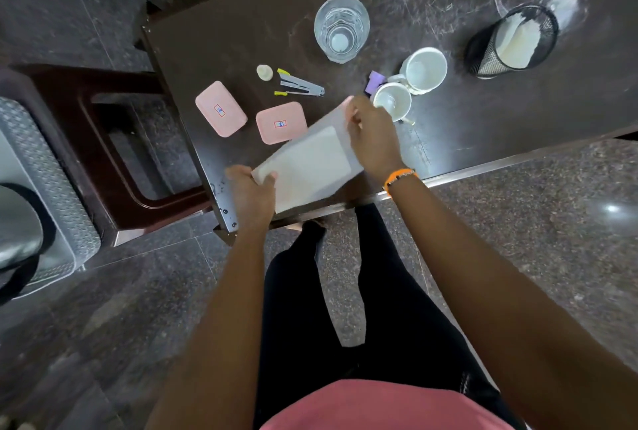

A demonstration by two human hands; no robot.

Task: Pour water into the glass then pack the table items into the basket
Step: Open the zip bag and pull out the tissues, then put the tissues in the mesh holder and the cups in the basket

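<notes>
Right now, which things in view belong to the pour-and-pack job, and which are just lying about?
Job: glass holding water; pale basket held by left hand and right hand; two pink boxes; stapler; two white mugs; small white bottle; purple item.

Lying about: mesh holder; stool.

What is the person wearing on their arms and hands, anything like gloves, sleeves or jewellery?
No gloves and no sleeves in view: both forearms are bare down to the hands. The left hand shows no ring, watch or band. The right hand has an orange wristband with small dark and light markings.
</notes>
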